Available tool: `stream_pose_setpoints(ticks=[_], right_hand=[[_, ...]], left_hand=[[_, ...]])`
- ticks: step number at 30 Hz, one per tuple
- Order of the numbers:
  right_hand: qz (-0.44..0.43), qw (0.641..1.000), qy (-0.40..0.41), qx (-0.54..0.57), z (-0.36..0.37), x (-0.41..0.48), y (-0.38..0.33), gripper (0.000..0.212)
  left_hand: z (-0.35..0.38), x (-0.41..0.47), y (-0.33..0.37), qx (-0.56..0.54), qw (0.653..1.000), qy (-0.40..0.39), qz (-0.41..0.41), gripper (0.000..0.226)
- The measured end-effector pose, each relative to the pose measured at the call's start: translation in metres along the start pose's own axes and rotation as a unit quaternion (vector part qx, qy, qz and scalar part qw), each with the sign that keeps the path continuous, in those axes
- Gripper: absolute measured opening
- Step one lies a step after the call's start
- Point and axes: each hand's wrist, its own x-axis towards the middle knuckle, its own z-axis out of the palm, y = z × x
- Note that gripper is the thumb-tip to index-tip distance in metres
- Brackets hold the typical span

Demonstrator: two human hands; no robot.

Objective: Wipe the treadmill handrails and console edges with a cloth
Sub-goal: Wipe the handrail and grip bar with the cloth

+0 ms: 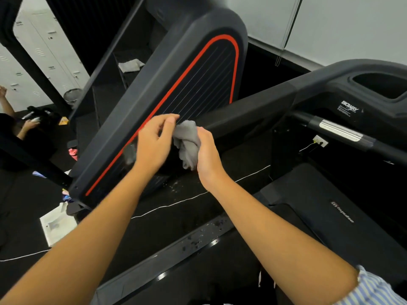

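A bunched grey cloth (187,142) hangs between my two hands at the near end of the black left handrail (248,106). My left hand (154,142) pinches the cloth's upper edge with thumb and fingers. My right hand (207,150) is closed around the cloth's right side. The handrail runs up and right to the treadmill console (343,95), which has a cup recess and a white logo. A silver-gripped crossbar (340,130) sits under the console. The treadmill deck (326,208) lies below at the right.
A neighbouring machine's dark panel with a red stripe (176,93) leans just behind my hands. A second grey cloth (130,65) lies on a far shelf. A white cord (176,204) crosses the black floor. Another person (24,126) crouches at far left near white lockers (39,53).
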Motion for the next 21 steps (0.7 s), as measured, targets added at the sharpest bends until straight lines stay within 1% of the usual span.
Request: stream_pose_setpoints(ticks=[2,4,6,8,11,14,17,21], right_hand=[[0.026,0.992,-0.06,0.109,0.001,-0.004,-0.006,0.05],[0.035,0.978,-0.12,0.168,-0.002,-0.008,-0.011,0.058],[0.047,0.974,-0.153,0.162,-0.007,-0.009,-0.014,0.063],[0.05,0.978,-0.163,0.119,-0.01,-0.007,-0.015,0.066],[0.017,0.99,-0.138,0.006,-0.008,-0.007,-0.014,0.06],[-0.008,0.991,-0.084,-0.101,-0.006,-0.003,-0.01,0.051],[-0.033,0.985,-0.042,-0.166,-0.009,0.003,-0.006,0.041],[-0.052,0.983,-0.015,-0.175,-0.021,0.005,-0.009,0.037]], left_hand=[[0.017,-0.015,0.01,0.017,0.999,-0.029,0.033,0.031],[0.028,-0.025,0.01,0.043,0.998,-0.029,0.041,0.043],[0.027,-0.028,0.006,0.066,0.997,-0.01,0.046,0.046],[0.02,-0.026,-0.001,0.111,0.991,-0.01,0.074,0.046],[0.006,-0.019,-0.022,0.227,0.966,-0.036,0.116,0.043],[-0.002,-0.011,-0.037,0.32,0.936,-0.054,0.133,0.033],[-0.007,-0.009,-0.036,0.35,0.924,-0.058,0.142,0.028],[-0.017,-0.014,-0.041,0.357,0.922,-0.046,0.141,0.025]])
